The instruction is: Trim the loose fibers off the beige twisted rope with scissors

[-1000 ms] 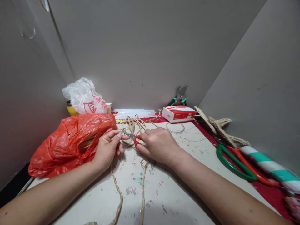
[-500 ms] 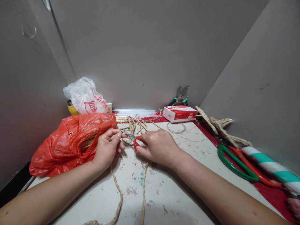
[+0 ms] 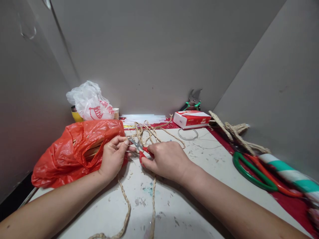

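In the head view my right hand [image 3: 168, 159] is closed round the red handles of a small pair of scissors [image 3: 136, 144]. The metal blades point left and meet the fingertips of my left hand [image 3: 113, 156]. Thumb and forefinger of that hand are pinched on the end of a braided straw cord [image 3: 126, 199], most of which is hidden at the grip. Below the hand the cord runs down over the table. Behind the scissors lies a loose tangle of the same cord [image 3: 147, 131], and another length drops toward the front below my right hand.
A red plastic bag [image 3: 67, 146] with wooden sticks bulges at the left, a white bag [image 3: 91, 99] behind it. Clear sticks [image 3: 144, 119], a tissue pack [image 3: 191, 119] and pliers [image 3: 194, 99] line the back. Large green-and-orange-handled shears [image 3: 254, 176] lie right.
My right hand has shifted slightly left and toward me with the scissors, the blades staying at my left fingertips. My left hand has barely moved.
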Available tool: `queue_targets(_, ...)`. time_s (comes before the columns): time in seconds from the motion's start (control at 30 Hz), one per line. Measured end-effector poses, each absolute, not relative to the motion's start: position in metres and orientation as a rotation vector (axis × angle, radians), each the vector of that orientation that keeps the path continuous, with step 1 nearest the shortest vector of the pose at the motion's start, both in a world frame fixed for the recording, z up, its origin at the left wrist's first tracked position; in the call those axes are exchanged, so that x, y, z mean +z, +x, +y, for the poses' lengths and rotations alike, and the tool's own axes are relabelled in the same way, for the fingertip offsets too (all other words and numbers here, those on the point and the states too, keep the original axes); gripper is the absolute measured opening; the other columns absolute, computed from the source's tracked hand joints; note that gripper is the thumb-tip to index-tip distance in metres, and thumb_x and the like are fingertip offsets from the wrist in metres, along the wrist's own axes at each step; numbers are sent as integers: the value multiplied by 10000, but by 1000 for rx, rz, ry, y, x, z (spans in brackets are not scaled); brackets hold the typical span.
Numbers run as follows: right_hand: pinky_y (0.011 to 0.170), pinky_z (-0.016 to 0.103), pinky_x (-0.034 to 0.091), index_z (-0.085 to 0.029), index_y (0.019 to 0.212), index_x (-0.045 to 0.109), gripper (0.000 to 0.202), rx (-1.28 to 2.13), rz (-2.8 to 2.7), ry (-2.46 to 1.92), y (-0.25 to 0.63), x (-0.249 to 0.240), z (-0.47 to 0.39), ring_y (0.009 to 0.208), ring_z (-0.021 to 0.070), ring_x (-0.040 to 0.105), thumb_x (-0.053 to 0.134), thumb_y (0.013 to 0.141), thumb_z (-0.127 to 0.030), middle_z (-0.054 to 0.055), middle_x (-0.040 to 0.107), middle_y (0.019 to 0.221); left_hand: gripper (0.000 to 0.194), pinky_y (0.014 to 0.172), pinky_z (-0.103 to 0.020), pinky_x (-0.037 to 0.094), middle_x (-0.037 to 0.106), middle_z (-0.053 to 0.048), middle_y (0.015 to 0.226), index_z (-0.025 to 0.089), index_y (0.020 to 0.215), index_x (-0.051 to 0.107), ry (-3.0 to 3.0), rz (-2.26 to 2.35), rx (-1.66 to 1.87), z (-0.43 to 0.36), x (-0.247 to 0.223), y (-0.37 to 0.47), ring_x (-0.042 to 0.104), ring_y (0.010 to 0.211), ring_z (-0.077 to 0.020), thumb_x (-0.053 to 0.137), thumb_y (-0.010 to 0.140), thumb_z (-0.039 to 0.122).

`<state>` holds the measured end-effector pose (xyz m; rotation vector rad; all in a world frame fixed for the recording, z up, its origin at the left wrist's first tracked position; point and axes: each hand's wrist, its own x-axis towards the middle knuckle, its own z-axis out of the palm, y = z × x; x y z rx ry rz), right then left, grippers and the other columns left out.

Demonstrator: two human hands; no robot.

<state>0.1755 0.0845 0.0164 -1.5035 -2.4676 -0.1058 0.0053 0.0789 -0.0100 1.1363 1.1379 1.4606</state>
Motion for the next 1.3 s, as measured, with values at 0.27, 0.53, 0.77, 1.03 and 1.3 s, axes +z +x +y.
queue_targets(0.27,502,288,148,-209,600,638,324,66,-2428,-1537,173,19,82,474,115,397,476,773,-430,18,607,547,219,535,-198,500,659,1,709,145,826,597,1146,1133,1502,79,-9,4,644,625,-115,685,753,331)
queue_targets(0.53,491,285,155,-206,600,646,344,113,-2402,-1567,169,25,76,478,125,425,482,780,-450,26,599,539,224,564,-212,514,665,-2,675,145,840,613,1254,1147,1531,76,-9,5,634,612,-114,685,753,339)
queue_targets(0.77,497,274,190,-212,610,668,304,224,-2388,-1561,170,27,77,489,118,421,495,777,-398,13,600,552,218,569,-221,518,666,-7,715,148,838,616,1247,1141,1536,77,-8,5,643,635,-124,685,752,336)
queue_targets(1.03,481,274,176,-196,582,640,378,121,-2360,-1565,170,26,77,467,114,398,482,774,-481,17,571,515,186,619,-217,495,685,-18,705,147,873,619,1444,1174,1513,75,-12,3,637,647,-122,640,798,316)
queue_targets(1.3,482,266,192,-188,510,546,298,243,-2258,-1469,175,20,84,459,88,303,527,758,-352,-23,491,471,196,629,-242,519,709,-44,810,154,880,627,1380,1149,1509,73,-9,6,669,709,-151,647,789,327)
